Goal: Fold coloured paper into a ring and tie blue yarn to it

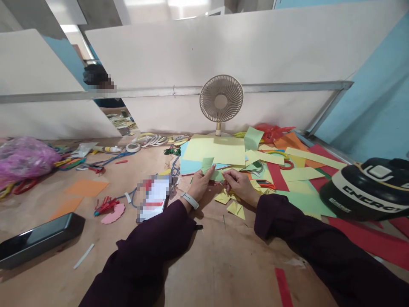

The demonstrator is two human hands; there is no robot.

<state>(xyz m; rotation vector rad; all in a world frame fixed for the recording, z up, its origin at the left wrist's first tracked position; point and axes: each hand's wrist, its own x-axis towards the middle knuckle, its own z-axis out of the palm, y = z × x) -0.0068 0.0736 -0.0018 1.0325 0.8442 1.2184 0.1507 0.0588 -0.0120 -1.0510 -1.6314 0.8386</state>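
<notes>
In the middle of the head view, a small piece of light green paper (207, 162) is gripped by my left hand (202, 186), thumb on top. My right hand (240, 184) pinches at the paper's right side, its thumb and forefinger close together; the fingertips partly hide what they hold. Just below the hands lie several folded yellow paper pieces (236, 209). Behind them is a stack of sheets with a pale yellow sheet (214, 149) on top and blue paper under it. A phone (155, 197) rests left of my left wrist.
A small fan (221, 99) stands at the back against the white partition (166, 115). Coloured paper strips and a black cap (367, 189) lie to the right. On the left are a dark case (41, 238), orange paper (87, 187) and a pink plastic bag (28, 160). A person is beyond the partition.
</notes>
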